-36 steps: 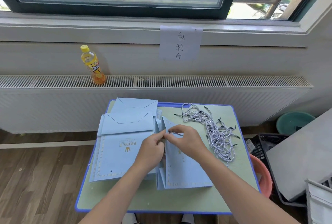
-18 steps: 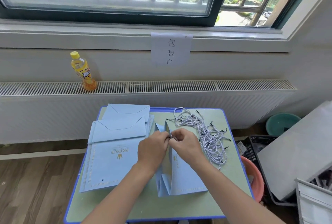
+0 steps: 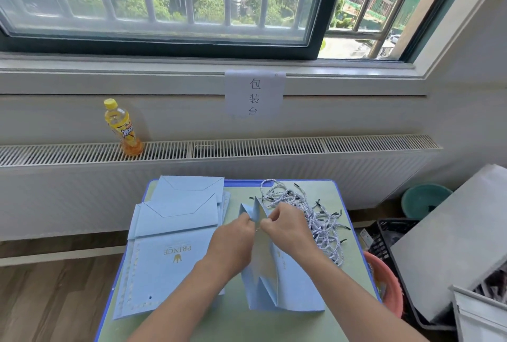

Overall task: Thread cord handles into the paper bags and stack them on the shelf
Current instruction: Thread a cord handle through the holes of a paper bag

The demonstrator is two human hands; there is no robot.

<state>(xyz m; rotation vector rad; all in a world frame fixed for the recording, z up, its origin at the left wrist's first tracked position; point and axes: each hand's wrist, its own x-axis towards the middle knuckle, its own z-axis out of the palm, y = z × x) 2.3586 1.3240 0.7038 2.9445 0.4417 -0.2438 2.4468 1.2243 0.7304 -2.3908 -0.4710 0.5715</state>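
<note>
The paper bag [image 3: 274, 281] lies at centre frame on the green table [image 3: 340, 204], its mouth pinched open by the left hand [image 3: 233, 243] and right hand [image 3: 288, 232]; whether a cord is caught in those fingers I cannot tell. Judging by the flat bags [image 3: 170, 245] stacked at left and the cord pile [image 3: 315, 212] at right, most threading remains. A drink bottle [image 3: 123, 127] stands on the radiator ledge under the window.

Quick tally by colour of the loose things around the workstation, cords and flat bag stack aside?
Blue: 1, the opened paper bag gripped by both hands
Yellow: 1, the drink bottle
Teal: 1, the basin
Pink: 1, the bucket
Black: 1, the crate
Total: 5
</note>
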